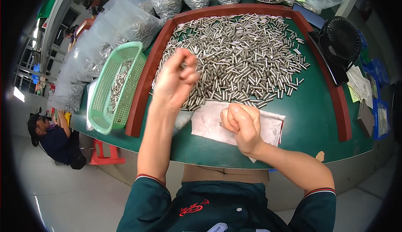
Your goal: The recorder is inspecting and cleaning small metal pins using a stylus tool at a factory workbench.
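A wide heap of small shiny metal pins (238,56) covers the green tabletop in front of me. My left hand (178,79) hovers over the heap's left edge, fingers bent and smeared by motion, so what lies in them cannot be told. My right hand (243,125) is closed in a fist above a stained white cloth (205,125) at the near side of the heap. Its curled fingers hide whatever they may hold.
A dark red wooden rim (144,87) borders the heap. Left of it stands a green perforated basket (98,110) with some pins. Clear bags of pins (167,4) line the far and left sides. A black fan (340,37) stands right; a seated person (56,142) is at far left.
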The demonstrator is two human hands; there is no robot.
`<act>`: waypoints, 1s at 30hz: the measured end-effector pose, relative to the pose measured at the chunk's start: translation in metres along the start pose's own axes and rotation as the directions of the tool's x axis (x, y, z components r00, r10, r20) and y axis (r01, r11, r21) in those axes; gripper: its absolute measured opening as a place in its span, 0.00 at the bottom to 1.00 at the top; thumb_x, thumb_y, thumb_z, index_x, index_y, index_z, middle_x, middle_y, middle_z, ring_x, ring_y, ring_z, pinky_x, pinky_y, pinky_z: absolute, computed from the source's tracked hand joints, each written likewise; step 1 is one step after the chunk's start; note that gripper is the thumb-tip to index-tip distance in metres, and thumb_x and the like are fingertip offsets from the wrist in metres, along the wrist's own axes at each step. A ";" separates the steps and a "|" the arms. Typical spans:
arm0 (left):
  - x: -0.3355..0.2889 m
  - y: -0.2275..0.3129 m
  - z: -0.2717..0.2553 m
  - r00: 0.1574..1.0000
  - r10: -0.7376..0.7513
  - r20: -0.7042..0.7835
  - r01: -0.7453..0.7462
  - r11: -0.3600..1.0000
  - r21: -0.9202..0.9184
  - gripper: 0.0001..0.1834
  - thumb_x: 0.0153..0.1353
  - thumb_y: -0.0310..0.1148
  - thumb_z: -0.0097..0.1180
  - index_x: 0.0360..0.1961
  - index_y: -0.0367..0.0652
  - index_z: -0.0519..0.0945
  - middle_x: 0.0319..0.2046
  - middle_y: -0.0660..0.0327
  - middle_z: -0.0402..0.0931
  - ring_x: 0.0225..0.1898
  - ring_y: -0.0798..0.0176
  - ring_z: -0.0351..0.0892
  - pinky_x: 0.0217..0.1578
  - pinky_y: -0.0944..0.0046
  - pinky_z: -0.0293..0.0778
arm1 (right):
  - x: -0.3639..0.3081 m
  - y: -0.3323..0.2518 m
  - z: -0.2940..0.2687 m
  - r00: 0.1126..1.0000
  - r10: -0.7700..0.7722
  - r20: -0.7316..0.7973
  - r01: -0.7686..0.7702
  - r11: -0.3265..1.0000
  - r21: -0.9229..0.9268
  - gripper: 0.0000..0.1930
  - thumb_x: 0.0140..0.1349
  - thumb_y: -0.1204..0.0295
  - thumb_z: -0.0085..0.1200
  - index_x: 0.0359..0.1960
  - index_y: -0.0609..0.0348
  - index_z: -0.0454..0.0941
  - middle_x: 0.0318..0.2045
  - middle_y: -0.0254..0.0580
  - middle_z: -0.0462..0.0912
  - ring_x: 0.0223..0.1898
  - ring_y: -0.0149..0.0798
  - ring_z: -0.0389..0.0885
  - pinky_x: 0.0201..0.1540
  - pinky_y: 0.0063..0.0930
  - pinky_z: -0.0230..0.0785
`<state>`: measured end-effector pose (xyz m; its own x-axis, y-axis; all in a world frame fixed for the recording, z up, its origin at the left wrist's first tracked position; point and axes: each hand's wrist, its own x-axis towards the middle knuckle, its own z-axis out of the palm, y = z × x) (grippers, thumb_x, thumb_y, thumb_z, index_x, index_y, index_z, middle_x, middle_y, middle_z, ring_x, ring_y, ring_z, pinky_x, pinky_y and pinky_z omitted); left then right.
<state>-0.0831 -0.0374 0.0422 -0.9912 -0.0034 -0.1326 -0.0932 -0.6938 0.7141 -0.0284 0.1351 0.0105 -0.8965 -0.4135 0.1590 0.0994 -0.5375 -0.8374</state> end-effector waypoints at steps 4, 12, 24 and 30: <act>-0.005 0.074 -0.015 0.638 0.769 0.041 -0.549 0.417 0.724 0.11 0.63 0.34 0.41 0.35 0.37 0.71 0.20 0.69 0.63 0.17 0.79 0.52 0.17 0.79 0.50 | 0.001 0.002 -0.003 1.000 -0.015 -0.001 0.015 0.999 -0.038 0.19 0.60 0.69 0.33 0.09 0.57 0.52 0.07 0.32 0.54 0.12 0.25 0.47 0.17 0.21 0.43; -0.040 0.139 -0.088 0.637 0.711 0.299 0.389 -0.631 0.671 0.16 0.56 0.37 0.48 0.44 0.41 0.74 0.47 0.47 0.69 0.49 0.46 0.67 0.49 0.57 0.62 | 0.001 -0.003 0.004 0.999 -0.031 0.017 0.032 0.998 -0.055 0.19 0.60 0.70 0.32 0.09 0.57 0.52 0.07 0.31 0.53 0.13 0.25 0.48 0.17 0.20 0.42; 0.007 -0.022 0.027 0.677 0.082 0.731 -0.621 -0.469 0.628 0.07 0.42 0.21 0.57 0.26 0.38 0.76 0.24 0.60 0.70 0.30 0.56 0.68 0.30 0.61 0.65 | -0.001 -0.003 0.003 1.000 -0.006 -0.011 0.006 0.999 -0.043 0.20 0.60 0.71 0.33 0.09 0.57 0.52 0.07 0.31 0.53 0.12 0.25 0.49 0.17 0.21 0.42; 0.024 -0.037 0.028 0.578 -0.022 0.816 -0.725 -0.472 0.501 0.12 0.39 0.21 0.55 0.30 0.40 0.75 0.25 0.61 0.69 0.30 0.57 0.66 0.31 0.62 0.65 | 0.000 0.001 0.000 0.999 -0.029 -0.021 0.029 0.999 -0.033 0.20 0.60 0.72 0.34 0.09 0.58 0.53 0.07 0.31 0.53 0.12 0.26 0.50 0.17 0.21 0.43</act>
<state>-0.1063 0.0085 0.0314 -0.6479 0.6006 0.4685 0.7155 0.6908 0.1040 -0.0279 0.1343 0.0099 -0.9080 -0.3819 0.1725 0.0595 -0.5250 -0.8490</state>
